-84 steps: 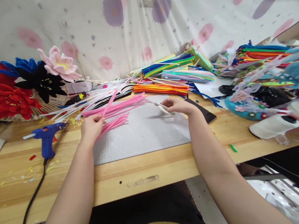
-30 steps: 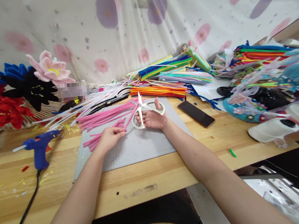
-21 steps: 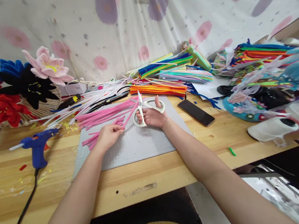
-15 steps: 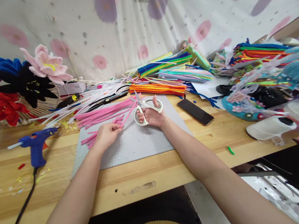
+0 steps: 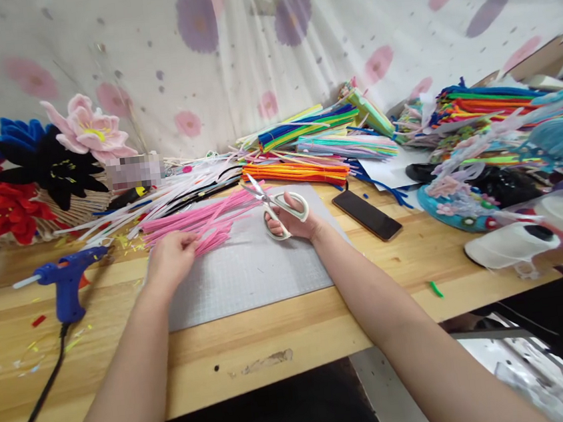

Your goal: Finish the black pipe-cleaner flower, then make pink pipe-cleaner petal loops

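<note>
My left hand [image 5: 173,257] is closed, its thumb and fingertips pinching a pink pipe cleaner [image 5: 215,219] that slants up to the right. Beside and beyond that hand, more pink pipe cleaners lie in two groups, a short bunch [image 5: 215,239] and a longer bundle [image 5: 176,220]. White-handled scissors [image 5: 265,200] hang on the fingers of my right hand [image 5: 299,222], with the thumb through one loop and fingers through the other. Their blades point up and left, slightly parted. Under both hands lies a grey cutting mat [image 5: 248,278].
A blue glue gun [image 5: 69,287] stands at left near fabric-like flowers [image 5: 89,127]. Orange pipe cleaners [image 5: 295,173] and other coloured bundles line the back. A phone [image 5: 367,215] lies right of the mat. Farther right are a white bottle [image 5: 509,242] and a decorated blue item [image 5: 455,209].
My left hand has moved left with the pink pipe cleaner, toward the short bunch. My right hand has shifted slightly right with the scissors, away from the left hand.
</note>
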{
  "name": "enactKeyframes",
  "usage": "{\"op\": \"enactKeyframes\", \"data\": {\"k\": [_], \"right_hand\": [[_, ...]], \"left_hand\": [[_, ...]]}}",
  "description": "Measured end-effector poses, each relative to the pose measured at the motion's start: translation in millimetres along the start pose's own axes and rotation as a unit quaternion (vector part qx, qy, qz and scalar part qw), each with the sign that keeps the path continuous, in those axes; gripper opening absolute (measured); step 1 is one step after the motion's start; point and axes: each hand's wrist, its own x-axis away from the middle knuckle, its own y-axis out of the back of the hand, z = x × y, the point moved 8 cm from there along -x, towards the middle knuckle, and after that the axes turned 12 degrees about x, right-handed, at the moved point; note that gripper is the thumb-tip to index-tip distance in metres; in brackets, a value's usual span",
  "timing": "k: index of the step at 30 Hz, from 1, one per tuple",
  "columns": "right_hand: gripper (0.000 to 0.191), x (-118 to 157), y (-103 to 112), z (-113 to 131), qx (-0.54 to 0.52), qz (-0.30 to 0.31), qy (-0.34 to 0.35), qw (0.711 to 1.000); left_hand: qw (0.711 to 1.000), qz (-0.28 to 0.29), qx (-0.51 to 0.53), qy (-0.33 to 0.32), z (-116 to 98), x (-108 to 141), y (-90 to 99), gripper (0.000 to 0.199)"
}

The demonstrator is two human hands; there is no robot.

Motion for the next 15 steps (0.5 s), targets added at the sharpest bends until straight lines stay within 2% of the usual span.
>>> {"op": "enactKeyframes", "data": {"k": [2, 3, 6, 8, 11, 15], "right_hand": [[0.06, 5, 8, 8, -0.002, -0.025, 0.03, 0.999], [0.059, 7, 12, 12, -0.003, -0.033, 0.046, 0.998], [0.058, 10, 19, 18, -0.001, -0.032, 0.073, 0.997], [0.057, 9, 21, 21, -0.001, -0.025, 0.086, 0.996], [0.054, 9, 21, 24, -0.005, -0.026, 0.105, 0.994], [0.049, 10, 25, 31, -0.03, -0.065, 0.135, 0.988]], "left_hand": [[0.997, -0.012, -0.077, 0.028, 16, -3, 19.0, 0.028], [0.993, 0.001, -0.109, 0.043, 25, -4, 24.7, 0.029], [0.985, 0.056, -0.149, 0.071, 53, -8, 32.4, 0.031], [0.982, 0.094, -0.157, 0.053, 64, -9, 31.4, 0.033], [0.983, 0.107, -0.147, -0.032, 57, -8, 28.5, 0.043], [0.986, 0.099, -0.082, -0.111, 29, -6, 13.6, 0.058]]}}
